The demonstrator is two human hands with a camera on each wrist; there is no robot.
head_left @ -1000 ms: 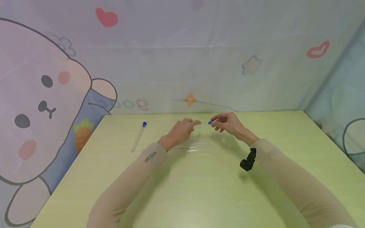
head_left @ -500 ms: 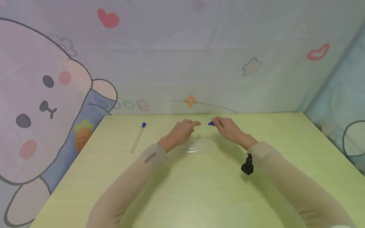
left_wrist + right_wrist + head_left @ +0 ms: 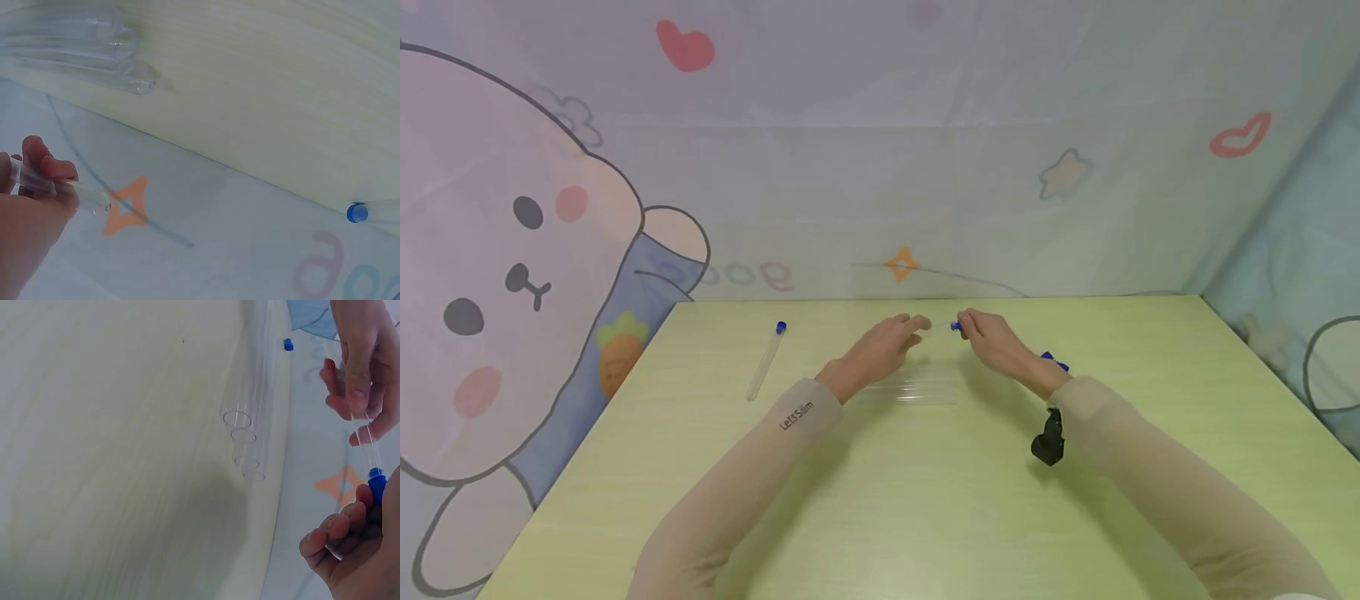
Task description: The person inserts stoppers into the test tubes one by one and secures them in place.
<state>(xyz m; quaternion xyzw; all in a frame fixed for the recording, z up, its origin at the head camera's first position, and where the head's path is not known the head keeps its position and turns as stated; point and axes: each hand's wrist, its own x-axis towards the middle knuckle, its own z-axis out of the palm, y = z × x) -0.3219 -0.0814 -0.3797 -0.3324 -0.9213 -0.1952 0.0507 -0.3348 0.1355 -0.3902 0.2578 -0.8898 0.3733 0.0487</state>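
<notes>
My left hand (image 3: 876, 354) grips a clear test tube (image 3: 92, 199) above the table, its rounded end sticking out past the fingers in the left wrist view. Opposite it, my right hand (image 3: 1000, 342) pinches a blue cap (image 3: 377, 489) at the tube's mouth. In the right wrist view the narrow part of the cap meets the tube; how far in it sits I cannot tell. Below the hands, several uncapped clear tubes (image 3: 917, 390) lie side by side, mouths toward the right. Off to the left lies a tube with a blue cap (image 3: 765, 362).
Some loose blue caps (image 3: 1055, 362) lie on the pale wooden table (image 3: 895, 500), partly hidden behind my right wrist. A printed cloth (image 3: 850, 167) hangs at the table's far edge. A black wrist camera (image 3: 1049, 442) hangs under my right sleeve.
My right hand has turned at the wrist around the cap, from fingers reaching over it to knuckles up. Blue caps now show behind the right wrist. The left hand stays nearly in place.
</notes>
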